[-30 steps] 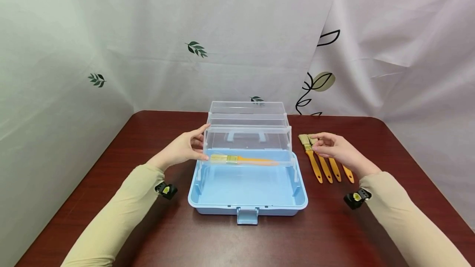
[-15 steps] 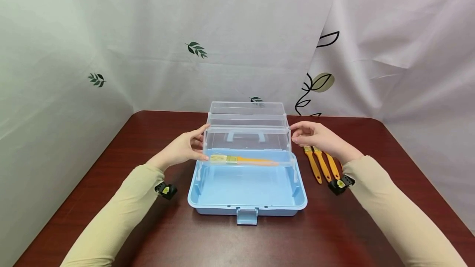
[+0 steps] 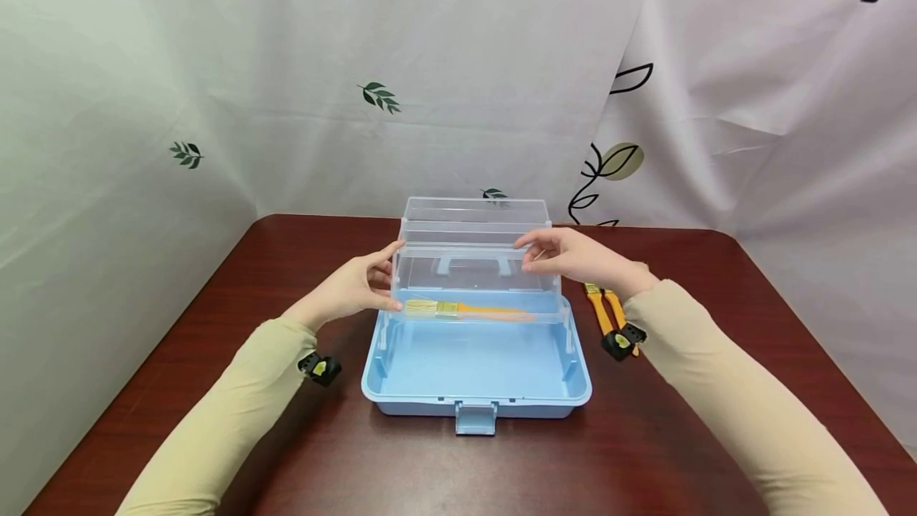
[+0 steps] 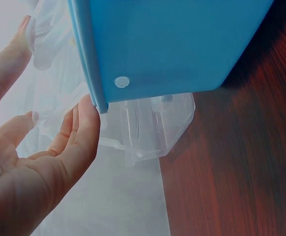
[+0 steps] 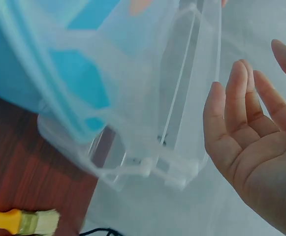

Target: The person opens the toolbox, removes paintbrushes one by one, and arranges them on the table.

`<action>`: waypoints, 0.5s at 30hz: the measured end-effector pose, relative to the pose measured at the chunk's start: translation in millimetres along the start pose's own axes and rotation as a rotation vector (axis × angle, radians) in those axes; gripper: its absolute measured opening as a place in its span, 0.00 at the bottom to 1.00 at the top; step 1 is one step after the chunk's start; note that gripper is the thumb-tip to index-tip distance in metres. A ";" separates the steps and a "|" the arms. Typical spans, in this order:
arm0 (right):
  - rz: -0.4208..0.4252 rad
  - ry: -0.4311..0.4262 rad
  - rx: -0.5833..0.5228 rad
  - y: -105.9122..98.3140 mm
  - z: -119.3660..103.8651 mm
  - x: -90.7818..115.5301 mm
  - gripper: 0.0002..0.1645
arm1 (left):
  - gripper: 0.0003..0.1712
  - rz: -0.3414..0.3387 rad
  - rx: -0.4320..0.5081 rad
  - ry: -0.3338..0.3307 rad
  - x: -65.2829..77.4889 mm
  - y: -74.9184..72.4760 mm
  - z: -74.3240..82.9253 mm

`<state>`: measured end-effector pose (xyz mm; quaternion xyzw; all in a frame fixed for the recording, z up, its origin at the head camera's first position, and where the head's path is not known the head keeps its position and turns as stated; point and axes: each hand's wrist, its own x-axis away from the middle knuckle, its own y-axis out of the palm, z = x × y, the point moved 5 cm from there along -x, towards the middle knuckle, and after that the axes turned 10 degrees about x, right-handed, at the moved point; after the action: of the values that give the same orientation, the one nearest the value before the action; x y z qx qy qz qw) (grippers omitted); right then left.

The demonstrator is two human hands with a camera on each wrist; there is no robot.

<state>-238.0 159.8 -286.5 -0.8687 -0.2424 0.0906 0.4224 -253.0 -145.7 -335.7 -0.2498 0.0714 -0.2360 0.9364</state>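
Observation:
A light-blue toolbox [image 3: 476, 365] stands unfolded, its stepped clear trays [image 3: 476, 271] raised at the back. One paintbrush [image 3: 447, 308] with an orange handle and pale bristles lies along the lowest tray. My left hand [image 3: 361, 285] holds that tray's left end, thumb at the lower corner and index finger at the upper one. Over the right part of the trays is my right hand [image 3: 573, 256]; in the right wrist view its loosely bent fingers [image 5: 236, 93] hold nothing. More orange-handled paintbrushes [image 3: 600, 310] lie right of the box, partly covered by my right forearm.
The toolbox sits mid-table on a dark red-brown wooden table [image 3: 344, 460]. Its latch [image 3: 476, 419] hangs down at the front. A pale cloth with leaf prints [image 3: 473, 102] surrounds the table's back and sides.
My right hand has moved left from above the loose paintbrushes, past the tray's right edge, to over the trays. My left hand and the toolbox have stayed in place.

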 end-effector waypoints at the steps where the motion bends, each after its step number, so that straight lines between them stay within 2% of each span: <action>1: -0.008 -0.010 0.022 1.8 -3.3 -2.5 0.25 | 0.60 0.000 0.000 0.000 0.0 0.0 -0.1; 7: -0.083 -0.058 0.109 13.3 -19.6 -13.8 0.24 | 0.60 0.002 -0.001 -0.011 0.6 -0.3 -0.5; 15: -0.177 -0.064 0.233 29.9 -30.4 -25.6 0.25 | 0.60 -0.002 0.003 -0.011 0.4 -0.4 -0.8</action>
<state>-238.8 110.4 -291.8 -0.7857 -0.3190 0.1081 0.5189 -253.0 -146.5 -336.2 -0.2499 0.0656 -0.2357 0.9369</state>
